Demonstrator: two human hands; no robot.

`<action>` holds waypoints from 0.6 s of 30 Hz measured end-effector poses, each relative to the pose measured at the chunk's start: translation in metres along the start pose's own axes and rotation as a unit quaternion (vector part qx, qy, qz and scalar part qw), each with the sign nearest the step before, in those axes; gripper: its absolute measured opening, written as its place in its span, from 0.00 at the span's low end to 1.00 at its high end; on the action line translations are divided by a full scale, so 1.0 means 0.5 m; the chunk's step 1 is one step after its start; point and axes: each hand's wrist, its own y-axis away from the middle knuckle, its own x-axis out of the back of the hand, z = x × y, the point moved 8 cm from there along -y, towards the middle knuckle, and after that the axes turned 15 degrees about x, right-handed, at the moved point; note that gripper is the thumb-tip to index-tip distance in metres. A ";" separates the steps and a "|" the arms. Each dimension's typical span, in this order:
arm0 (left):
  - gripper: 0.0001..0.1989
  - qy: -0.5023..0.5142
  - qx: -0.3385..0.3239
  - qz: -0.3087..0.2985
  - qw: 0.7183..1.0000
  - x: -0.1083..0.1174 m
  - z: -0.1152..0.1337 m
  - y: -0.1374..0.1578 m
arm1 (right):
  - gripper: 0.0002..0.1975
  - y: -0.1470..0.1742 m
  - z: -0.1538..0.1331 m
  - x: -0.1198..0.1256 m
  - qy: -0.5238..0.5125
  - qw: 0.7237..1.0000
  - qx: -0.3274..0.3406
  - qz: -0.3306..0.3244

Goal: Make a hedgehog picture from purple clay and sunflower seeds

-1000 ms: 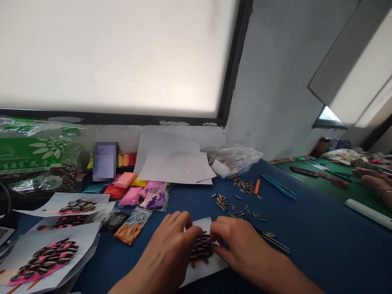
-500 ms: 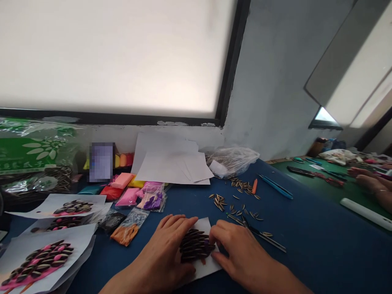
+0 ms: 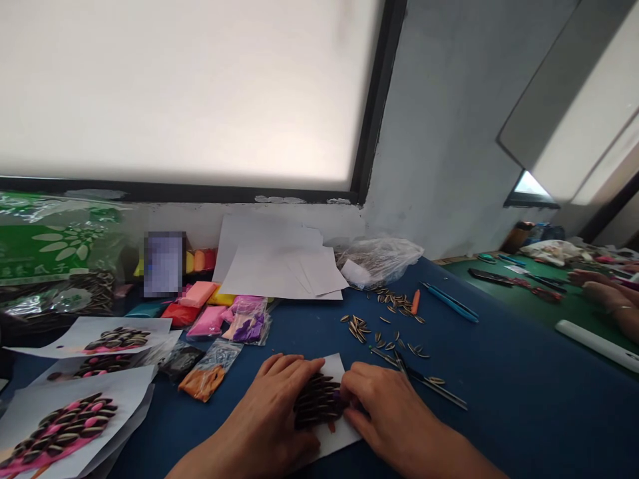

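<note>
Sunflower seeds (image 3: 319, 401) form a dense, overlapping cluster on a small white sheet of paper (image 3: 339, 440) in front of me. A bit of purple clay (image 3: 337, 395) shows at the cluster's right edge, with a small orange-brown stem below. My left hand (image 3: 279, 406) lies over the left side of the sheet, fingers stretched out along the seeds and thumb apart below. At the right edge of the cluster, my right hand (image 3: 382, 402) has its fingers curled in and closed near the purple clay; whatever is between the fingertips is hidden.
Loose sunflower seeds (image 3: 357, 327), tweezers (image 3: 444, 392), blue tweezers (image 3: 452, 303) and an orange stick (image 3: 416, 303) lie beyond my right hand. Bagged clay (image 3: 207, 322) and seed pictures (image 3: 74, 426) are on the left. White papers (image 3: 282, 269) lean at the back. Another person's hand (image 3: 606, 296) is far right.
My left hand has shifted slightly right and covers a little more of the seeds' left edge. My right hand stays at the right edge with only a tiny shift.
</note>
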 end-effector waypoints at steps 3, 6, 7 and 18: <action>0.39 -0.006 0.011 -0.011 1.000 0.003 0.003 -0.001 | 0.04 -0.001 -0.003 0.001 0.004 1.000 0.000 -0.007; 0.39 -0.013 0.025 -0.030 0.999 0.004 0.005 -0.001 | 0.05 -0.001 -0.005 -0.001 0.010 1.000 0.000 -0.022; 0.39 -0.014 0.027 -0.034 0.999 0.003 0.005 -0.002 | 0.05 -0.001 -0.006 -0.002 0.014 1.000 0.002 -0.023; 0.39 -0.016 0.019 -0.022 0.999 -0.003 0.002 -0.004 | 0.06 -0.002 -0.016 -0.012 0.085 0.995 0.045 -0.001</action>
